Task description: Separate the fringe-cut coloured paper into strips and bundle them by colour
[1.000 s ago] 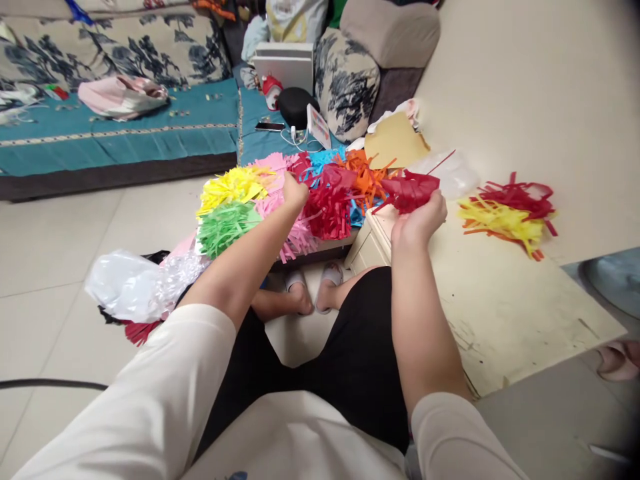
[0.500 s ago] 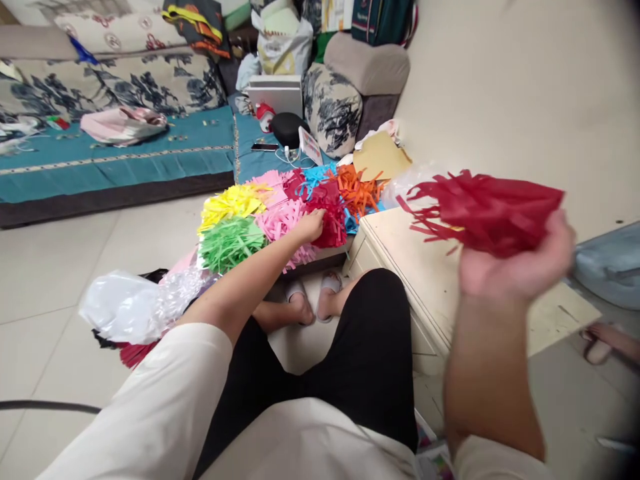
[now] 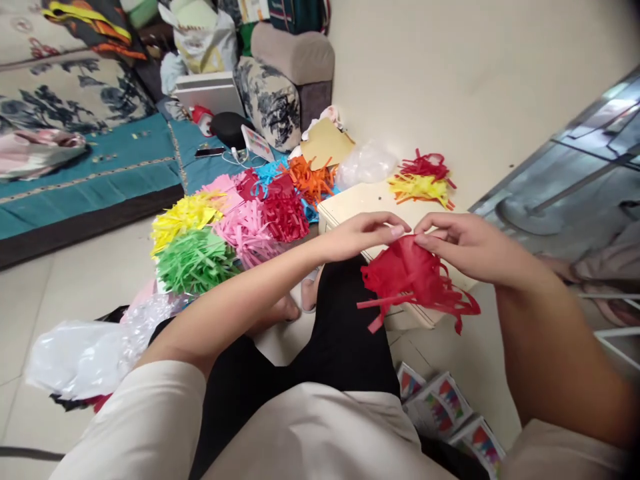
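Observation:
A red fringed tissue-paper tassel [image 3: 413, 270] hangs in front of me over the edge of a cream cabinet top, its cut strips dangling down. My right hand [image 3: 463, 243] pinches its top fold between thumb and fingertips. From the other side, my left hand [image 3: 373, 235] has its thumb and fingers closed at the same top edge, close to the right fingertips. Farther back on the cream cabinet [image 3: 350, 210] lie a dark red tassel [image 3: 426, 165] and a yellow tassel [image 3: 423, 189], with bits of orange under them.
Left of the cabinet, piled fringed tassels include green [image 3: 197, 260], yellow [image 3: 185, 217], pink [image 3: 247, 230], red [image 3: 285, 210] and orange [image 3: 313, 179]. Clear plastic [image 3: 367, 163] lies behind. A white plastic bag [image 3: 75, 357] is at left; printed packs [image 3: 440, 403] sit on the floor.
My left hand has left the pile and come right to the red tassel. My right hand has brought that tassel lower and inward, and its strips now hang down. The view has swung right.

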The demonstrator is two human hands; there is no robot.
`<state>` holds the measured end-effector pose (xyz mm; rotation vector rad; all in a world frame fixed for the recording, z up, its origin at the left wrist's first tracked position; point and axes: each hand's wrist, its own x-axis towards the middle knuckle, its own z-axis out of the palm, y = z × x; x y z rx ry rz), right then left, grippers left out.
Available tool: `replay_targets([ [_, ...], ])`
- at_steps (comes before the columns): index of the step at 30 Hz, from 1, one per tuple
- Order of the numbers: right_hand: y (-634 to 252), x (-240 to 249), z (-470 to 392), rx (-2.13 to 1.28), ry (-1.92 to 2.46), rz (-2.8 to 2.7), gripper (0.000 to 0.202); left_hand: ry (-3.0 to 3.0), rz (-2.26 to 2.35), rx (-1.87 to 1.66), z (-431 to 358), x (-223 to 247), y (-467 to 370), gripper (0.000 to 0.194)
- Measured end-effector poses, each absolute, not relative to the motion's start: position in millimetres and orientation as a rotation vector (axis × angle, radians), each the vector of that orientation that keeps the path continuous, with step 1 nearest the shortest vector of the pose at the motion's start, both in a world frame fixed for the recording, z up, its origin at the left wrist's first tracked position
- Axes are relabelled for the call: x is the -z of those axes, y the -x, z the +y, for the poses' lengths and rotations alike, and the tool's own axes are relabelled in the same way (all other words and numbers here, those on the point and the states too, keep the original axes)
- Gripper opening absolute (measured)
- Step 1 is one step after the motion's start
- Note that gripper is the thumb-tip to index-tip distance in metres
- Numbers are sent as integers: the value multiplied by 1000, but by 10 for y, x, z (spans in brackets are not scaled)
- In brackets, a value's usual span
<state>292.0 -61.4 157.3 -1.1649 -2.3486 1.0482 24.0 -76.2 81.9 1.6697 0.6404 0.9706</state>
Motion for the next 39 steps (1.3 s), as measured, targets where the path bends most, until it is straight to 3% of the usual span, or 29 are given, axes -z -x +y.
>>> replay_targets([
  [5, -3092, -1317, -609, -923, 1278, -2259, 54, -1654, 884, -905, -911, -655, -536, 31],
  [14, -3387, -800, -458, -1479, 1221, -2169, 39, -1352, 1008, -901, -670, -435, -584, 10],
  [17, -3447, -621, -377, -1510, 1344, -1893, 32, -1212, 939, -748, -622, -395, -544, 25],
  [20, -3488, -488, -296, -1491, 1426, -1676, 25, -1268, 970, -572, -591, -325, -533, 22],
  [25, -3464, -421, -239, -1466, 1450, -1502, 13, -1336, 1080, -726, -487, -273, -594, 18],
  [28, -3420, -424, -225, -1418, 1406, -1451, 13, -1207, 1104, -772, -376, -319, -593, 33],
  [32, -3455, -392, -115, -1252, 1478, -1567, 17, -1173, 1282, -777, -120, -398, -450, 34],
  [39, -3560, -236, 144, -722, 1721, -2131, 18, -1622, 1705, -576, 438, -347, 99, 31],
])
